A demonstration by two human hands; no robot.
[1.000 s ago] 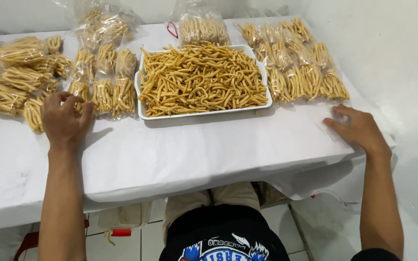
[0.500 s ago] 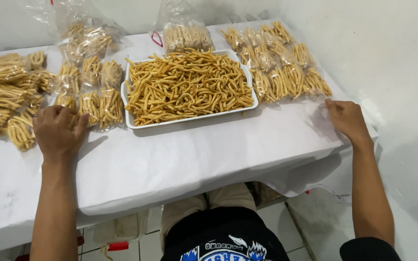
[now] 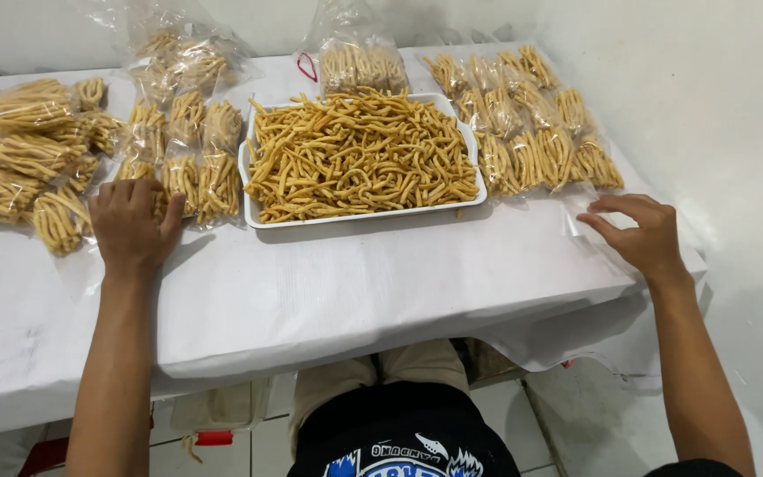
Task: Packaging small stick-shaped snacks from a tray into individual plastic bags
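The left hand (image 3: 132,221) lies flat, fingers spread and holding nothing, palm down on small clear plastic bags of golden fried snack sticks (image 3: 192,172) at the near left of the white-covered tabletop (image 3: 328,291). The right hand (image 3: 642,234) hovers with fingers loosely curled and empty, over a flat empty clear plastic bag (image 3: 586,205) at the tabletop's right edge. Between them sits a white rectangular tray heaped with loose snack sticks (image 3: 359,155). Those bags look light, slippery and crackly, the sticks brittle; best pinched at the top, not squeezed.
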